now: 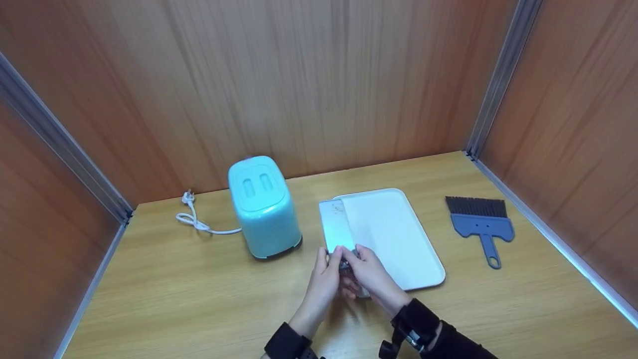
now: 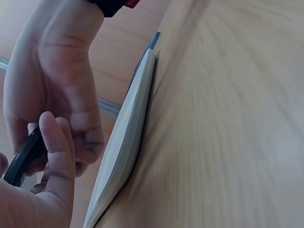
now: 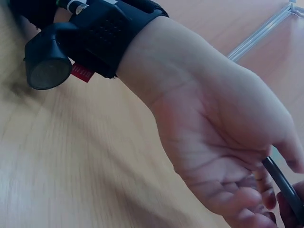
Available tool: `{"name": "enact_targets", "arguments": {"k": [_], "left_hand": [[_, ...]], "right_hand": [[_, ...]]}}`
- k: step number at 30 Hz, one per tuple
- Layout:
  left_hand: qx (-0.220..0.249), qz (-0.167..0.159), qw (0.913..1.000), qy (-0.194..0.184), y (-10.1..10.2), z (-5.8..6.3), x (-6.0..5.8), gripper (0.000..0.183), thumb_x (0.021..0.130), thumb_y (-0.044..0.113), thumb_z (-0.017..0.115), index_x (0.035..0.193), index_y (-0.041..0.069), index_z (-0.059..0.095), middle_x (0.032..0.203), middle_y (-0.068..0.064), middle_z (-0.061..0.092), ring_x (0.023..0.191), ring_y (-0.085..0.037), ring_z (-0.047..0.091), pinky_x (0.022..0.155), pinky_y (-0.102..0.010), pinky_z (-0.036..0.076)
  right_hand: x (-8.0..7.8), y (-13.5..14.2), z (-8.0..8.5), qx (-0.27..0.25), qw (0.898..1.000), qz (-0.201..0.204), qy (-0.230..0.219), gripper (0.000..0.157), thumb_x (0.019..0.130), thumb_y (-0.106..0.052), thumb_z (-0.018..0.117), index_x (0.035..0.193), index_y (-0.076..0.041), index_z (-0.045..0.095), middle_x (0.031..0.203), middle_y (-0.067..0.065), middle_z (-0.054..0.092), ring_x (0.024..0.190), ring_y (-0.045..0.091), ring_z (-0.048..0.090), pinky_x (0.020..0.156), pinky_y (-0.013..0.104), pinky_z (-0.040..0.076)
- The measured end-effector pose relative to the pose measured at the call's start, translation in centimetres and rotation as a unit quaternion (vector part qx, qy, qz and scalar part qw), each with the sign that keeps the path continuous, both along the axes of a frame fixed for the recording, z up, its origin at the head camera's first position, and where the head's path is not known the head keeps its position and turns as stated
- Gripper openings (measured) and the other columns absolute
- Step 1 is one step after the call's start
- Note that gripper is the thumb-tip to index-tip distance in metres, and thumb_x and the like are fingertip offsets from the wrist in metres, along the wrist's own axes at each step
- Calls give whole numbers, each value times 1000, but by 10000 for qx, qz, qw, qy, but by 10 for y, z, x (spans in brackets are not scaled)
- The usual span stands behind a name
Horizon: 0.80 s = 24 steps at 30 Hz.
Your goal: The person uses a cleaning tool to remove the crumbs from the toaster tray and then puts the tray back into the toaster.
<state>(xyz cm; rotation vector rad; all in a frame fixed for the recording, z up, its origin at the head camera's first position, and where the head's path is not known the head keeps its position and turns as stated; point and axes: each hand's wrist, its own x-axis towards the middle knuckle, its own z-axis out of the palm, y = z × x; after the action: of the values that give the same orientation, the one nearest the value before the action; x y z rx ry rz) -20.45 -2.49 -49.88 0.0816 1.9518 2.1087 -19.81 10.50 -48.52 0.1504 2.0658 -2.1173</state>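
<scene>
Gripping a flat metal crumb tray [image 1: 337, 230] at its near, dark-edged end, both hands meet over the wooden table [image 1: 199, 299]. Left hand [image 1: 324, 279]: fingers curled, thumb on top, pinching the tray's near end from the left side. Right hand [image 1: 369, 274]: fingers curled round the same end from the right, thumb up beside the left thumb. The two thumbs are touching or very nearly so; which, cannot be told.

Beyond the fingertips the crumb tray runs away from the person, its far part lying over the left edge of a white plastic tray [image 1: 398, 234]. Whether its underside touches the white tray cannot be told.

Left wrist view: the left thumb [image 2: 57, 147] is raised beside a thin dark edge [image 2: 23, 154] held between the hands, with the right hand [image 2: 57, 80] directly behind it and the white tray's rim [image 2: 128, 137] just to the right of the fingers. Right wrist view: the right palm [image 3: 223, 142] is turned up, fingers bent round a thin dark strip [image 3: 285, 183] at the lower right.

Left of the fingers, near but apart, stands a light blue toaster [image 1: 263, 207], its white cord [image 1: 197, 219] lying beyond it. Well to the right of the fingers, past the white tray, lies a blue hand brush [image 1: 481, 224], bristles pointing away.
</scene>
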Motion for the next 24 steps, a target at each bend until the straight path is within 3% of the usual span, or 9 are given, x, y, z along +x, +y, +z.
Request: {"name": "enact_targets", "arguments": {"k": [3, 6, 10, 17, 21, 24], "left_hand": [[2, 333, 9994, 95, 4, -2, -1, 39, 115, 41, 48, 138, 9, 46, 123, -14, 64, 71, -18, 64, 54, -31, 58], [-111, 701, 9973, 209, 8, -2, -3, 35, 114, 37, 52, 134, 8, 52, 131, -12, 62, 92, -16, 63, 67, -30, 56], [-319, 1040, 9933, 393, 13, -2, -7, 29, 113, 35, 56, 124, 8, 57, 120, -7, 65, 106, -17, 58, 86, -30, 48], [-301, 1197, 9908, 559, 14, -7, -9, 26, 110, 32, 61, 117, 8, 59, 110, -5, 64, 102, -18, 56, 85, -31, 47], [-184, 1170, 9912, 600, 14, -11, -11, 25, 110, 29, 63, 115, 6, 58, 108, -5, 62, 100, -18, 56, 84, -31, 48], [-165, 1155, 9911, 639, 14, -12, -12, 24, 109, 28, 64, 114, 5, 57, 107, -5, 62, 99, -17, 55, 84, -30, 48]], "right_hand": [[0, -2, -2, -243, 9996, 155, -81, 33, 116, -33, 48, 120, -3, 58, 59, -4, 49, 45, 9, 43, 47, 21, 40], [0, -6, -2, -272, 9995, 38, -127, 41, 116, -38, 47, 131, -1, 57, 60, -7, 47, 45, 7, 42, 46, 20, 37], [0, -11, -2, -225, 9992, -230, -239, 45, 116, -40, 45, 139, -2, 57, 64, -8, 47, 47, 6, 40, 47, 18, 34], [-1, -16, -5, -407, 9979, -457, -194, 44, 118, -43, 32, 120, -6, 57, 67, -10, 43, 53, 4, 38, 51, 17, 34], [1, -17, -5, -586, 9969, -462, -242, 59, 117, -50, 26, 136, -2, 54, 67, -11, 43, 53, 3, 37, 51, 16, 32], [4, -17, -4, -692, 9962, -437, -296, 68, 117, -53, 23, 154, 0, 44, 71, -11, 45, 56, 3, 37, 53, 16, 32]]}}
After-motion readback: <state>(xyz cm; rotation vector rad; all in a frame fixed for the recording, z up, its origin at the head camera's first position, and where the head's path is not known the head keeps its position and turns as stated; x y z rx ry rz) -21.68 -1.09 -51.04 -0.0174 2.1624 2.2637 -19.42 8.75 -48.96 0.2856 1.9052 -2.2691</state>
